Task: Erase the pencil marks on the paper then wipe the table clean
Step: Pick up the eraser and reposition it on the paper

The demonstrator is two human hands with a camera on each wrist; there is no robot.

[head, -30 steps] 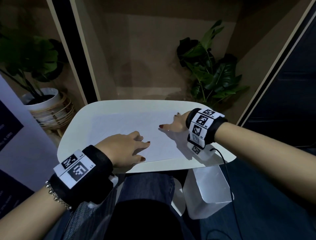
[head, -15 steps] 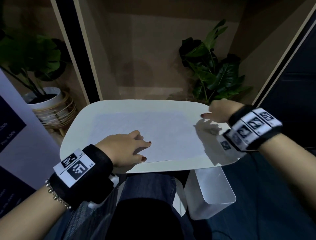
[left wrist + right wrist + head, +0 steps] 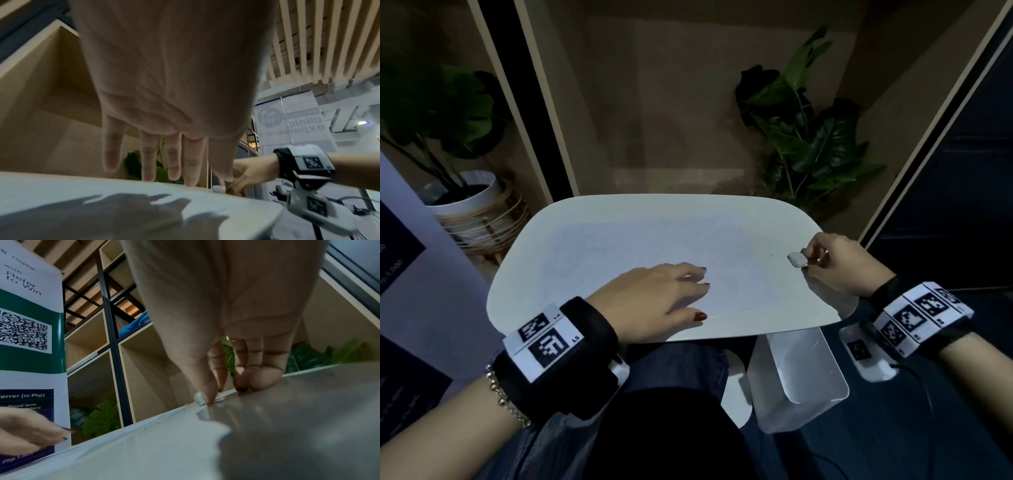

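Left hand (image 3: 654, 301): fingers flat on paper (image 3: 619, 260) near front edge of tabletop (image 3: 592, 212); we judge it pins sheet against rubbing. Paper: centred on tabletop, marks too faint to read. Right hand (image 3: 839, 263): pinching eraser (image 3: 796, 259) beside paper's right edge, we judge ready to erase.

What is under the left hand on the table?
The left hand rests flat on the paper, which lies on the white table. Any pencil marks beneath the palm are covered and cannot be seen.
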